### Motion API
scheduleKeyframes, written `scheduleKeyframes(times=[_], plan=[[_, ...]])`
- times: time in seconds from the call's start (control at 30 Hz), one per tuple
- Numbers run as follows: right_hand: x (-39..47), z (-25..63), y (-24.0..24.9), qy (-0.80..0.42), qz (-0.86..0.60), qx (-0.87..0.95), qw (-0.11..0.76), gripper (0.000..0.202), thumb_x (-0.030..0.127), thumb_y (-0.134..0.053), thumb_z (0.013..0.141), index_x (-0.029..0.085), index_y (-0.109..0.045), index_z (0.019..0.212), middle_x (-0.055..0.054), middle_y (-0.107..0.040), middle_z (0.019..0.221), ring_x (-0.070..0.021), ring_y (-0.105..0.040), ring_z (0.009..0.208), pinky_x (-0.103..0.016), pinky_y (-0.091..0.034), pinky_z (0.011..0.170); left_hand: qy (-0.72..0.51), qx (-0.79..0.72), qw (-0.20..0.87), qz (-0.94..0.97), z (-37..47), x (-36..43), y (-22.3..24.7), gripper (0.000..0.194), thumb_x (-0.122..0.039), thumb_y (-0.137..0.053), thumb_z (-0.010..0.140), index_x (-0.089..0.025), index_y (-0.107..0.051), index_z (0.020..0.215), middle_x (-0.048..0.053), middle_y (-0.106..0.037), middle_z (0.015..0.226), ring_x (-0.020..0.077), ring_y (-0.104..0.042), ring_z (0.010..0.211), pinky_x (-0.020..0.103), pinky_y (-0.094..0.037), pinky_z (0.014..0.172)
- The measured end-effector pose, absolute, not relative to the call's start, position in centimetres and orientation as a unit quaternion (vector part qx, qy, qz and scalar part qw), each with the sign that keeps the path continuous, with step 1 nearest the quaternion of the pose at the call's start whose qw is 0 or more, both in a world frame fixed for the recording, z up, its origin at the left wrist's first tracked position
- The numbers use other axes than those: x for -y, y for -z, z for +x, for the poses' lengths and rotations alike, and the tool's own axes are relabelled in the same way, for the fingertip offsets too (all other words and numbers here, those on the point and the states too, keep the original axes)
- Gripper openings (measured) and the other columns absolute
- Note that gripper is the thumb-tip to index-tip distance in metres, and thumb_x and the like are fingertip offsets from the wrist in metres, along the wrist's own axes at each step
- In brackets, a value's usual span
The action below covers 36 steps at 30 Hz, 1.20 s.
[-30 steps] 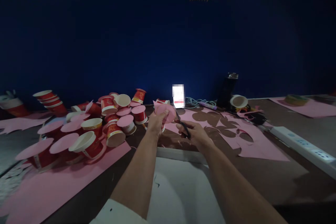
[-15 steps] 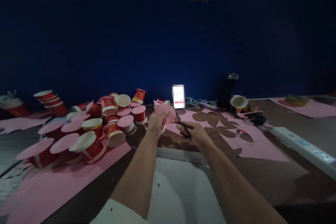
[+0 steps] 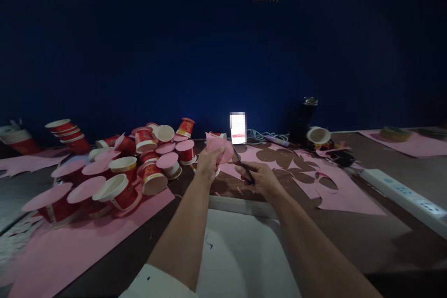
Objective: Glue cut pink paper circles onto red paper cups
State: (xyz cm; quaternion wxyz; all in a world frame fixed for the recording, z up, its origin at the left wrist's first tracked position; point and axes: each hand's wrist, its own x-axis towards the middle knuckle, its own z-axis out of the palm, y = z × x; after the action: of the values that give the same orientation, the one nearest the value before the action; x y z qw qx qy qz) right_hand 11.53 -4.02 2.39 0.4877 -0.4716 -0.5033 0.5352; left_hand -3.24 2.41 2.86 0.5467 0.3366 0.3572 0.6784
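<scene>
Near the middle of the table, my left hand [image 3: 206, 166] is closed on a piece of pink paper [image 3: 223, 148] with a rounded edge and a pointed corner at its upper left. My right hand [image 3: 261, 178] is wrapped round the black handle of a pair of scissors [image 3: 248, 173]. The scissor blades point up and left and reach the right edge of the pink paper. Behind the hands lies a pink sheet [image 3: 251, 154] with round holes cut in it.
Red paper cups [image 3: 120, 195], several topped with pink discs, crowd the left. A lit phone [image 3: 238, 128] stands behind the hands. At right are a dark bottle [image 3: 304, 118], a tipped cup [image 3: 318, 135] and a white power strip [image 3: 401, 191].
</scene>
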Motion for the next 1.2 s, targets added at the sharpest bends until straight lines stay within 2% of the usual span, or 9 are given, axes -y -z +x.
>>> scheduleKeyframes(times=[0.3,0.7,0.93,1.2], plan=[[4.00,11.50,-2.31,-0.534,-0.471,0.507,0.487,0.051,0.047,-0.077,0.062,0.018,-0.072,0.103,0.003,-0.052,0.058,-0.0068,-0.043,0.048,-0.021,-0.036,0.044,-0.674,-0.369,0.539,0.345,-3.32,-2.38,-2.85,0.034,-0.024,-0.080,0.052,-0.013,-0.067,0.082,0.004,-0.067,0.073,0.0147,-0.063,0.069,0.025,-0.050,0.064],[3.90,11.54,-2.09,-0.529,-0.472,0.511,0.486,0.055,0.050,-0.076,0.062,0.016,-0.071,0.105,0.004,-0.051,0.055,-0.0062,-0.040,0.045,-0.020,-0.033,0.041,-0.669,-0.366,0.548,0.345,-3.40,-2.34,-2.79,0.039,-0.026,-0.081,0.049,-0.012,-0.067,0.083,0.003,-0.066,0.070,0.0147,-0.063,0.067,0.026,-0.050,0.064],[4.16,11.46,-2.50,-0.512,-0.483,0.518,0.487,0.049,0.045,-0.076,0.064,0.015,-0.072,0.103,0.004,-0.049,0.054,-0.0062,-0.041,0.046,-0.019,-0.033,0.042,-0.673,-0.378,0.537,0.341,-3.39,-2.84,-2.47,0.038,-0.026,-0.078,0.051,-0.013,-0.066,0.084,0.002,-0.066,0.071,0.0156,-0.063,0.070,0.027,-0.049,0.065],[4.09,11.66,-2.56,-0.494,-0.489,0.516,0.501,0.052,0.043,-0.076,0.064,0.015,-0.071,0.107,0.003,-0.052,0.057,-0.0079,-0.046,0.048,-0.020,-0.034,0.043,-0.681,-0.386,0.532,0.323,-3.39,-2.81,-2.69,0.041,-0.026,-0.079,0.049,-0.012,-0.065,0.085,0.002,-0.066,0.073,0.0136,-0.060,0.067,0.026,-0.048,0.061]])
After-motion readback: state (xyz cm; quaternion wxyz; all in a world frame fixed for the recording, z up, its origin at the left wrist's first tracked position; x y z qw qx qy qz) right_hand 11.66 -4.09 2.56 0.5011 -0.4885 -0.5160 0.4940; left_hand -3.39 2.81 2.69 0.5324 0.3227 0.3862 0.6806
